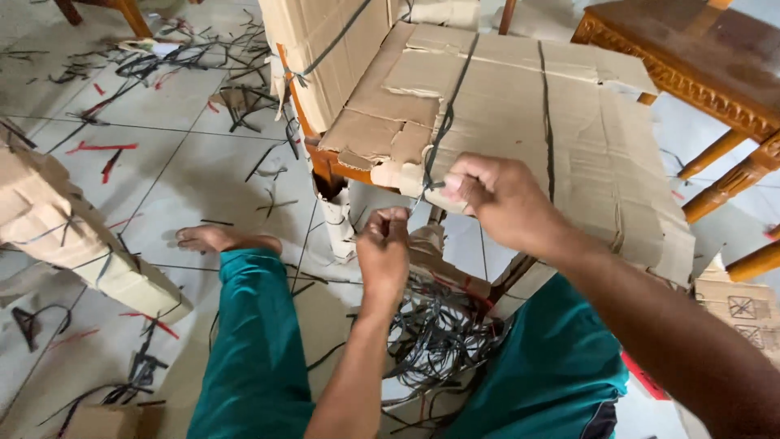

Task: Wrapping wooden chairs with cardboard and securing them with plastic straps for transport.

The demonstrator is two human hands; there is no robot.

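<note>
Two teal-clad legs (260, 358) fill the bottom of the frame, one bare foot (223, 238) resting on the pale tiled floor (171, 171) at centre left. Between the knees lies a tangled heap of dark straps (443, 333) with a few red ones among them.

Just above that heap, at the centre of the frame, the left hand (383, 254) is closed in a fist, gripping the lower end of a dark strap (443, 122). To its right and slightly higher, the right hand (497, 195) pinches the same strap between thumb and fingers, right at the front edge of the cardboard.

That strap runs up from the hands over the cardboard-wrapped chair (504, 106), which takes up the upper centre of the frame; a second dark strap crosses the cardboard further right. A wooden leg of the chair, partly wrapped, stands below its near left corner.

At the left edge sits another cardboard-wrapped piece (73, 236), bound with thin straps. Cut strap scraps (162, 57), black and red, litter the floor toward the upper left. In the upper right corner stands a carved wooden table (691, 57).
</note>
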